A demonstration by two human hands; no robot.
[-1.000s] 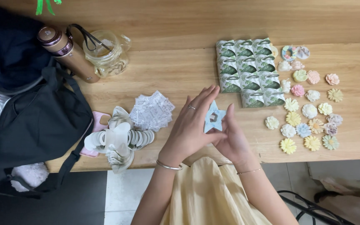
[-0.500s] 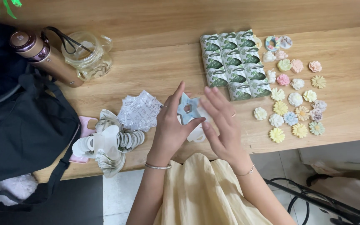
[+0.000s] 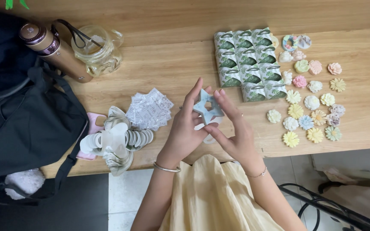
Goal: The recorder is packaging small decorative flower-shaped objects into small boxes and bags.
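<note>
I hold a pale blue star-shaped piece (image 3: 207,107) above the near edge of the table (image 3: 180,72), my left hand (image 3: 186,128) and right hand (image 3: 232,130) both pinching its points with fingertips. So light a grip could let it slip and drop off the edge into my lap. Just beyond, green-and-white patterned boxes (image 3: 249,64) sit in tight rows; pastel flower shapes (image 3: 309,102) spread right; clear printed sachets (image 3: 149,110) lie left.
</note>
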